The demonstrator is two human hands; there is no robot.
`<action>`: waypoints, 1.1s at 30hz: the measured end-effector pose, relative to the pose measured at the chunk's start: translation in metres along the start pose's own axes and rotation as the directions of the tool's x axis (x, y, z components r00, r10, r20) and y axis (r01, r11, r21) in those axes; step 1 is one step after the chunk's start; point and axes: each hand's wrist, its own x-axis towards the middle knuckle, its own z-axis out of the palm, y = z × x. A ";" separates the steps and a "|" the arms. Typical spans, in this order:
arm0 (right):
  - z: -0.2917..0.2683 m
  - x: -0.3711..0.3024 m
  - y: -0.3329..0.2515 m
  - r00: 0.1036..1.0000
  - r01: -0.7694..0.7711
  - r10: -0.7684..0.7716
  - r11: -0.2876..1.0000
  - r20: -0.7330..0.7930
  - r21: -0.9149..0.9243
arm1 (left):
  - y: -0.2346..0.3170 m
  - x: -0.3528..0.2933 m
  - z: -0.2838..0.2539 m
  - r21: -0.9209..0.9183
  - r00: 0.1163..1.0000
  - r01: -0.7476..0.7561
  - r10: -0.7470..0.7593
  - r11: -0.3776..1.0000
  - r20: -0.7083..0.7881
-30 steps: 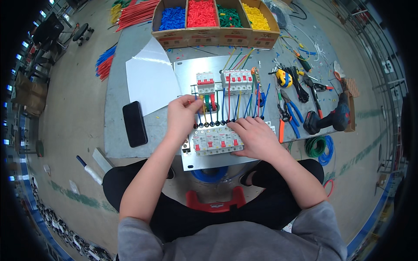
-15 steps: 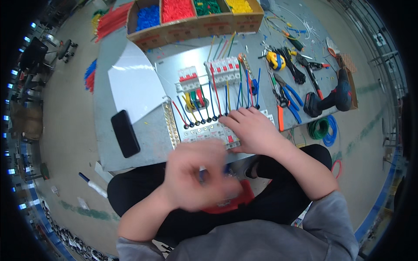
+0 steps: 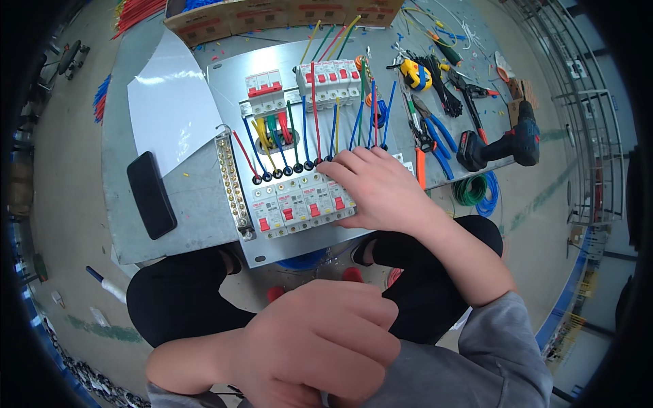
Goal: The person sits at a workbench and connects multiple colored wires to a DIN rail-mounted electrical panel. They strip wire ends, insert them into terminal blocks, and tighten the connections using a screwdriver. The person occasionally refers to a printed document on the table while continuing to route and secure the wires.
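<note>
A metal mounting plate (image 3: 224, 81) lies at the table's front edge, carrying a front row of circuit breakers (image 3: 288, 208) with red switches. Coloured wires, such as a red one (image 3: 315, 112), stand up from the black-collared terminals along that row's far side. My right hand (image 3: 374, 187) rests over the row's right end, fingers curled across the far side and thumb at the near edge. Close to me, clear of the plate, my left hand (image 3: 320, 340) is closed in a fist; its palm side is hidden. Behind stand a smaller breaker (image 3: 264, 93) and another breaker row (image 3: 330, 83).
On the left are a phone (image 3: 151, 196) and a white sheet (image 3: 170, 102). A brass terminal strip (image 3: 232, 183) edges the plate. To the right lie blue-handled pliers (image 3: 439, 139), a tape measure (image 3: 416, 75) and a cordless drill (image 3: 503, 149). A cardboard box (image 3: 286, 15) stands behind.
My left hand has drawn back toward me, away from the plate, and its fingers now look curled into a fist. My right hand stays on the breaker row. The whole view has shifted.
</note>
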 end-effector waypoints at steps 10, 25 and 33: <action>-0.008 0.001 -0.004 0.998 -0.027 0.027 1.000 0.056 0.000 | -0.025 -0.017 -0.039 -0.083 0.487 0.709 -0.571 0.701 -0.661; -0.022 -0.012 -0.002 0.975 0.123 0.036 0.739 -0.221 0.662 | -0.050 -0.028 -0.039 0.161 0.577 0.715 -0.445 0.680 -0.684; -0.002 -0.028 -0.049 0.965 0.015 0.262 -0.064 0.002 0.998 | -0.064 -0.035 -0.016 0.341 0.639 0.747 -0.474 0.570 -0.605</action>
